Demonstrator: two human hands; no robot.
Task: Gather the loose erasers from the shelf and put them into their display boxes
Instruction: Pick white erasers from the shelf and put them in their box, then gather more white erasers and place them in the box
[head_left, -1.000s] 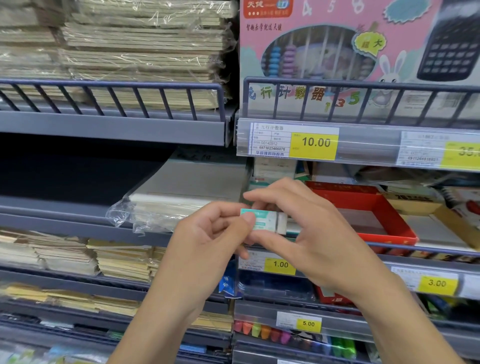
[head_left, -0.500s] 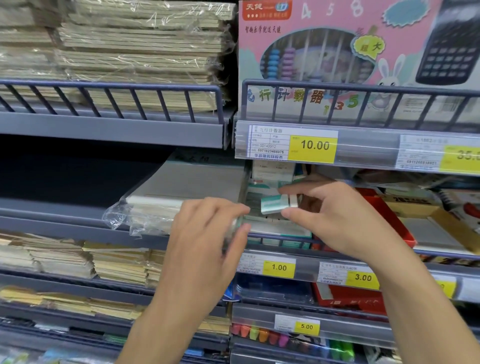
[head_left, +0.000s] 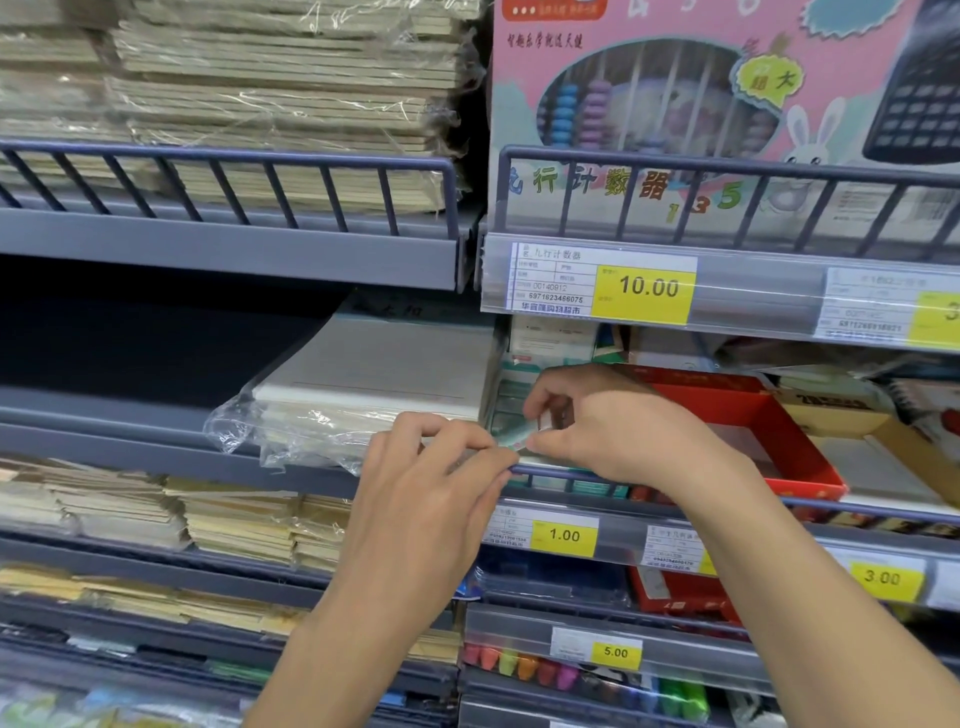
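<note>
Head view: two hands meet at the front rail (head_left: 550, 474) of the middle shelf. The right hand (head_left: 618, 431) pinches one green-and-white eraser (head_left: 511, 442) between curled fingers, just over the green display box (head_left: 506, 410) of erasers. The left hand (head_left: 426, 499) has its fingers curled, tips at the rail; whether they hold anything I cannot tell. One red box (head_left: 769, 436) sits just to the right. Five yellow price tags show.

Both hands meet at the shelf rail (head_left: 675, 486); the tray (head_left: 789, 441) lies right, wrapped paper (head_left: 374, 384) left, erasers (head_left: 506, 410) seemingly behind.
</note>
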